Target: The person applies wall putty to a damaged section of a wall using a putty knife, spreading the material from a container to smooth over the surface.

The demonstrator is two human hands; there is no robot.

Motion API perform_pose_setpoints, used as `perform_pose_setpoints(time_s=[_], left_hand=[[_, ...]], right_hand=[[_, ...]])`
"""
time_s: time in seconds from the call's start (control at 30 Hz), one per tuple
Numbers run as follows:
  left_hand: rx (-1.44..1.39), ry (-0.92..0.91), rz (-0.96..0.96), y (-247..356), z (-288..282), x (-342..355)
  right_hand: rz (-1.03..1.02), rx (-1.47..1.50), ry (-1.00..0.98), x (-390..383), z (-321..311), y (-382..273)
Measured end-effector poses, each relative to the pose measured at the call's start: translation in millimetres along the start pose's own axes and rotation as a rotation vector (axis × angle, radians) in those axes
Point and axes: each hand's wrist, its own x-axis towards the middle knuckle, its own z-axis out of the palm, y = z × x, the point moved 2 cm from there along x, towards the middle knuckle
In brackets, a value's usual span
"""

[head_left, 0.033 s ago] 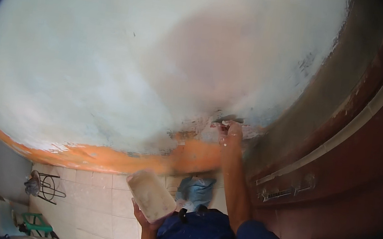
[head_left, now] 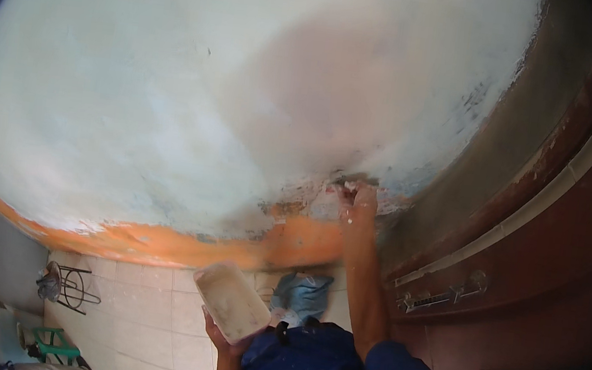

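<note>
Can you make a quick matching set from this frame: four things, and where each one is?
Things:
1. Tray
2. Right hand
3. Orange band
4. Green stool

Places:
A. On the tiled floor, lower left
B. Held in the left hand
C. Along the foot of the wall
D. Pressed to the wall beside the door frame

Pairs: 1-B, 2-D, 3-C, 4-A

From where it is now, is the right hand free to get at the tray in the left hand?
Probably yes. The right hand is up at the wall, pressing a small tool there, while the left hand holds the tray lower down. Nothing lies between them.
</note>
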Motion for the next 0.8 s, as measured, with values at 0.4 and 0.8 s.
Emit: perform_pose_setpoints(time_s=[0.4, 0.8], left_hand=[[-0.08, -0.211, -0.093, -5.1, -14.1, 10.7], [0.007, 0.016, -0.04, 6.0, -11.3, -2.6]], right_hand=[[-0.142, -0.062, -0.185, -82.0, -70.6, 1.8], [0.05, -0.129, -0.113, -25.9, 10.7, -0.5]])
